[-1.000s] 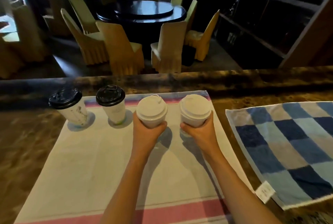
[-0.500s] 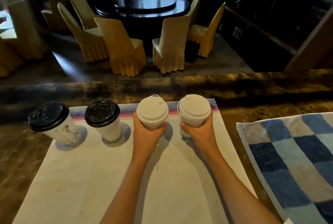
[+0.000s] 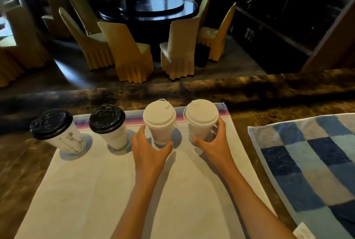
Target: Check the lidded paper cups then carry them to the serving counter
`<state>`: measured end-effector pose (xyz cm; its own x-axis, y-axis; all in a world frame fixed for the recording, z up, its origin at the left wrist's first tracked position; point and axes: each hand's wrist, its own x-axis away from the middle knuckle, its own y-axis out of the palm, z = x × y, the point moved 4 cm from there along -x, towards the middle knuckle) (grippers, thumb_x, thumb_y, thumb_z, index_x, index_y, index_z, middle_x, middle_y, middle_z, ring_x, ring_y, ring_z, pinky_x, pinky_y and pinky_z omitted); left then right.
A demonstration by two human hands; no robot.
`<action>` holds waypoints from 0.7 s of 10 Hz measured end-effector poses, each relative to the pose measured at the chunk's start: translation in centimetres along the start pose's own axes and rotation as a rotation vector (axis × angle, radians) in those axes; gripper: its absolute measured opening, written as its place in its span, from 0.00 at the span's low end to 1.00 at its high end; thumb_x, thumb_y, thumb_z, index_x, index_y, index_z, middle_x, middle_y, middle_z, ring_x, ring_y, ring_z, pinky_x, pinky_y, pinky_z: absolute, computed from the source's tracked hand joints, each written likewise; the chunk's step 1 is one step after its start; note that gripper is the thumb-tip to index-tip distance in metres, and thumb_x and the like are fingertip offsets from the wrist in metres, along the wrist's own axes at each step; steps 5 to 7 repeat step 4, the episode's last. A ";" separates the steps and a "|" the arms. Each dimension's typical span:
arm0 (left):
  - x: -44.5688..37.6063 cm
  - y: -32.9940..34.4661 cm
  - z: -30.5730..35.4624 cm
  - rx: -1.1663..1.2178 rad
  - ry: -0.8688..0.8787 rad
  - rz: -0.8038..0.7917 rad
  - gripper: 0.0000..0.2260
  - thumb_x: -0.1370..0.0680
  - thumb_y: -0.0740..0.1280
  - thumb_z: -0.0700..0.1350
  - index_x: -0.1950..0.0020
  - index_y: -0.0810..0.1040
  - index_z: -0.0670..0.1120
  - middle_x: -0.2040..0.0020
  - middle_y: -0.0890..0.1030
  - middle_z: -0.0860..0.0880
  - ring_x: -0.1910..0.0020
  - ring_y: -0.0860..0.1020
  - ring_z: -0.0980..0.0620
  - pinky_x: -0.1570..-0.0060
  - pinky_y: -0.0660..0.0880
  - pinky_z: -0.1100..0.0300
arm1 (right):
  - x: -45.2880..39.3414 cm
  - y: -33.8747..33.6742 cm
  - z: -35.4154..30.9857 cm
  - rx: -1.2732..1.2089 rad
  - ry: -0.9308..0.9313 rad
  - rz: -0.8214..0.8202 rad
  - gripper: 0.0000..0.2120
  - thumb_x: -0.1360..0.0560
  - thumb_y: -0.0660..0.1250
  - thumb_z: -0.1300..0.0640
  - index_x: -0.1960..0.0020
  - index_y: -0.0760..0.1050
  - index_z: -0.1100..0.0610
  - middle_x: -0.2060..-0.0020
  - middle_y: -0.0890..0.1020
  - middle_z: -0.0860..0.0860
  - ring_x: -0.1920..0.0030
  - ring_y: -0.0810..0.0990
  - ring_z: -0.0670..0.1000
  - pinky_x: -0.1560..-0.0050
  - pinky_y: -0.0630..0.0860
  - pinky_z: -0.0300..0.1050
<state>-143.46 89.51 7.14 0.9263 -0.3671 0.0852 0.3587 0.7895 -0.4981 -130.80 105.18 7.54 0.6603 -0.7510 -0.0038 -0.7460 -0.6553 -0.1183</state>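
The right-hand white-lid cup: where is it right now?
In the head view it stands at the right end of the cup row, on the striped cloth near its far right corner, right hand around its base, beside the other white-lid cup.

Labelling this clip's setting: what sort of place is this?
Probably a restaurant: a dark marble counter overlooks a round dark dining table ringed by yellow-covered banquet chairs.
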 end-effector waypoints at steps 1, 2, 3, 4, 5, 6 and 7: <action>3.4 0.4 -1.2 -0.213 0.080 0.110 0.41 0.31 0.78 0.57 0.24 0.63 0.48 0.26 0.68 0.44 0.29 0.70 0.42 0.33 0.70 0.46 | 1.2 -1.9 1.0 0.077 -0.087 0.077 0.43 0.31 0.78 0.48 0.25 0.56 0.40 0.26 0.68 0.43 0.28 0.70 0.49 0.29 0.71 0.53; 7.2 2.2 -0.3 -0.358 0.212 0.086 0.36 0.30 0.77 0.58 0.27 0.68 0.47 0.29 0.73 0.43 0.32 0.73 0.42 0.36 0.73 0.48 | 3.2 -3.8 0.4 0.071 -0.063 0.139 0.45 0.36 0.73 0.31 0.26 0.55 0.35 0.23 0.64 0.43 0.25 0.67 0.51 0.29 0.69 0.61; 9.6 5.6 3.3 -0.382 0.384 -0.006 0.35 0.27 0.65 0.65 0.24 0.64 0.52 0.23 0.69 0.46 0.27 0.71 0.43 0.32 0.72 0.45 | 4.9 -7.1 -0.3 0.142 -0.060 0.247 0.41 0.32 0.71 0.33 0.26 0.55 0.34 0.22 0.62 0.43 0.25 0.64 0.49 0.30 0.67 0.60; 11.5 8.6 7.2 -0.388 0.585 -0.090 0.34 0.25 0.64 0.65 0.22 0.57 0.58 0.19 0.62 0.49 0.25 0.68 0.44 0.31 0.69 0.45 | 5.8 -11.7 -1.1 0.381 -0.100 0.384 0.37 0.28 0.69 0.38 0.25 0.54 0.36 0.21 0.60 0.46 0.23 0.62 0.54 0.29 0.68 0.63; 11.5 8.6 7.2 -0.388 0.585 -0.090 0.34 0.25 0.64 0.65 0.22 0.57 0.58 0.19 0.62 0.49 0.25 0.68 0.44 0.31 0.69 0.45 | 5.8 -11.7 -1.1 0.381 -0.100 0.384 0.37 0.28 0.69 0.38 0.25 0.54 0.36 0.21 0.60 0.46 0.23 0.62 0.54 0.29 0.68 0.63; 11.5 8.6 7.2 -0.388 0.585 -0.090 0.34 0.25 0.64 0.65 0.22 0.57 0.58 0.19 0.62 0.49 0.25 0.68 0.44 0.31 0.69 0.45 | 5.8 -11.7 -1.1 0.381 -0.100 0.384 0.37 0.28 0.69 0.38 0.25 0.54 0.36 0.21 0.60 0.46 0.23 0.62 0.54 0.29 0.68 0.63; 11.5 8.6 7.2 -0.388 0.585 -0.090 0.34 0.25 0.64 0.65 0.22 0.57 0.58 0.19 0.62 0.49 0.25 0.68 0.44 0.31 0.69 0.45 | 5.8 -11.7 -1.1 0.381 -0.100 0.384 0.37 0.28 0.69 0.38 0.25 0.54 0.36 0.21 0.60 0.46 0.23 0.62 0.54 0.29 0.68 0.63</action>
